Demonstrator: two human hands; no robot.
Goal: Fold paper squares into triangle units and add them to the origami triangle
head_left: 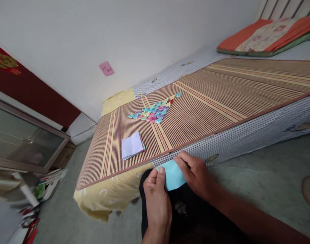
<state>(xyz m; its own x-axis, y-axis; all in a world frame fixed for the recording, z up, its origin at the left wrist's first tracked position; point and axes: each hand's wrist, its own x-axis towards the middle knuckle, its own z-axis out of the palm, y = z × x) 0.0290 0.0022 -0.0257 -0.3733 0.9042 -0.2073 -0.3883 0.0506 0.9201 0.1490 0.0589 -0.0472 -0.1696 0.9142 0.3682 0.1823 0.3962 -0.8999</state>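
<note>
A light blue sheet of paper [174,176] is stretched between my two hands, over my dark-clothed lap at the bed's edge. My left hand [158,200] pinches its left side, thumb on top. On the opposite side, my right hand [193,171] grips the upper right corner with its fingers curled. Beyond my hands, a stack of paper sheets [132,146], pale lilac on top, lies on the striped mat [195,128]. Farther back on the mat is a triangular group of small folded paper pieces [156,111] in several colours.
A folded orange and floral quilt [269,37] rests at the bed's far right. The yellow sheet [106,193] hangs over the near left bed edge. On the left are a glass-fronted cabinet [30,142] and clutter on the floor. A pink note [106,68] is on the wall.
</note>
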